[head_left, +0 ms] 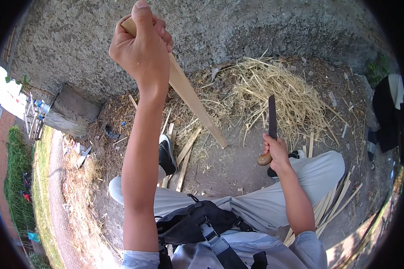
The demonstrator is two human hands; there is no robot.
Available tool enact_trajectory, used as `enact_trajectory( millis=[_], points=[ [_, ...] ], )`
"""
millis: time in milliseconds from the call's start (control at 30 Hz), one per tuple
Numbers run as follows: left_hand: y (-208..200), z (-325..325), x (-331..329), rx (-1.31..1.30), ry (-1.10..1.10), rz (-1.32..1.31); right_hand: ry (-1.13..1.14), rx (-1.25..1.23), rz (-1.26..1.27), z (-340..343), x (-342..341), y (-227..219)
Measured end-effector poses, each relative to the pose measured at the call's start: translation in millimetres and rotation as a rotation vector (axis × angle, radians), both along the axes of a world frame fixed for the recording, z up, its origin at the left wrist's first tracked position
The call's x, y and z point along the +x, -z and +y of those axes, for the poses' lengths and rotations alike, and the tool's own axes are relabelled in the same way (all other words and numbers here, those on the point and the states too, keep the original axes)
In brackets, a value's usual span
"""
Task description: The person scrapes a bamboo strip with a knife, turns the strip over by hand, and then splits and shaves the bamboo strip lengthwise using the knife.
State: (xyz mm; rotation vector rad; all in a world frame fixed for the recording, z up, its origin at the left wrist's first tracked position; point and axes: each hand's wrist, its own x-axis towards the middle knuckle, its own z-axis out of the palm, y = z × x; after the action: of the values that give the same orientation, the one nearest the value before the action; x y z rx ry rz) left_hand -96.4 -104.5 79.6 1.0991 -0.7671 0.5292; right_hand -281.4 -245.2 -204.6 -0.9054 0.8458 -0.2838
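Raised at the upper left, my left hand (143, 47) is wrapped round the top of a long, flat, pale strip that looks like split bamboo or wood (193, 96). The strip slants down to the right, and its lower end is at or just above the ground between my legs. My right hand (275, 152) grips the rounded wooden handle of a knife (272, 115) near my right knee. Its dark, broad blade points up and away from me, apart from the strip. Behind the blade lies a heap of thin pale shavings (283, 92).
A rough grey wall (256, 31) rises in front of me. Several pale strips lie by my left shoe (166, 154), and more (332, 201) lie beside my right leg. A concrete block (74, 110) stands at the left. A dark bag (197, 224) rests on my lap.
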Motion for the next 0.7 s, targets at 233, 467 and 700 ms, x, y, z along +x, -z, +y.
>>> enact_trajectory(
  millis=[233,467,700],
  points=[
    [-0.4,0.6,15.2,-0.025,0.038,0.021,0.118,0.236,-0.087,-14.5,6.7,15.0],
    [-1.4,-8.2,20.8,-0.009,0.111,0.038,0.1,0.273,-0.124,-12.6,10.3,17.7],
    [-5.7,-12.1,11.0,0.037,0.147,0.104,0.132,0.272,-0.127,-13.5,7.5,15.9]
  ],
)
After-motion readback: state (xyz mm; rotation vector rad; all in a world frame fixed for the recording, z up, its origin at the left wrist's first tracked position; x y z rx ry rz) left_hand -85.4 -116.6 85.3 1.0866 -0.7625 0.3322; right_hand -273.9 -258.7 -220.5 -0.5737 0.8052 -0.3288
